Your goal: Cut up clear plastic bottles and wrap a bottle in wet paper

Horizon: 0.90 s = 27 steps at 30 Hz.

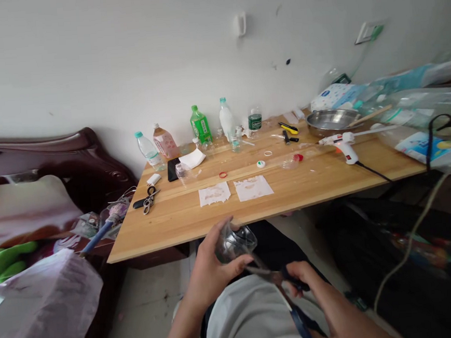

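Note:
My left hand [210, 272] grips a clear cut piece of plastic bottle [235, 242] below the front edge of the wooden table [183, 222], over my lap. My right hand [317, 292] is closed on the dark handles of a pair of scissors [273, 277], whose blades point left and meet the bottle piece's lower edge.
On the table lie two paper pieces [252, 187], a second pair of scissors [148, 200], a black phone [173, 169], several bottles [200, 125] along the wall, bottle caps and rings, a white glue gun [344, 146] with its cord, and a metal bowl [331, 120]. Bags crowd both sides.

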Motion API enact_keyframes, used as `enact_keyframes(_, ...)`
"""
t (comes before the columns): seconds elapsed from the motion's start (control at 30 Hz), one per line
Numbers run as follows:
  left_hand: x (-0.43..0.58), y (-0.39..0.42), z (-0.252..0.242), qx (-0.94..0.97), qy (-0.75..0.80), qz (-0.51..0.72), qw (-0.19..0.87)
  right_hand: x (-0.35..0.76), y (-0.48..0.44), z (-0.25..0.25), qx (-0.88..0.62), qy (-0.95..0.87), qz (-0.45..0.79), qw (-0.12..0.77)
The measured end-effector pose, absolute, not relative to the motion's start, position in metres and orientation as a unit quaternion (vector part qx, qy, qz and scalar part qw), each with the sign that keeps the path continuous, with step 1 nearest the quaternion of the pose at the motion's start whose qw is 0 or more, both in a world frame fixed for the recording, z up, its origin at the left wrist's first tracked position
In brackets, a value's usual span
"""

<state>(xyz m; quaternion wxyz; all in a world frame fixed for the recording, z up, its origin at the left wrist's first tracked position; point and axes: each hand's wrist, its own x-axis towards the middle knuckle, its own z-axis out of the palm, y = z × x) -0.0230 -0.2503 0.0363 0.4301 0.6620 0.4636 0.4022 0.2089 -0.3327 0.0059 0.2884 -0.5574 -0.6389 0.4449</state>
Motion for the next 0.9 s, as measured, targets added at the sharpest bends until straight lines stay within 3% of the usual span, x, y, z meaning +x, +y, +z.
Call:
enact_keyframes(0.13,-0.026,-0.252,0.037,0.647,0.437,0.397,0.481,0.226,-0.329,0.002,-0.585,-0.634,0.392,0.319)
enact_keyframes(0.23,-0.027,-0.252,0.040,0.650,0.416,0.387,0.504,0.241,-0.321,0.007,-0.536,-0.689,0.407,0.270)
enact_keyframes(0.37,-0.029,-0.252,0.041,0.673,0.402,0.374,0.497,0.248,-0.314,0.016,-0.507,-0.713,0.440,0.202)
enact_keyframes(0.67,-0.032,-0.254,0.044,0.708,0.432,0.337,0.446,0.246,-0.316,0.016,-0.504,-0.691,0.475,0.207)
enact_keyframes(0.9,-0.034,-0.252,0.041,0.651,0.361,0.293,0.600,0.262,-0.299,0.032,-0.468,-0.717,0.491,0.158)
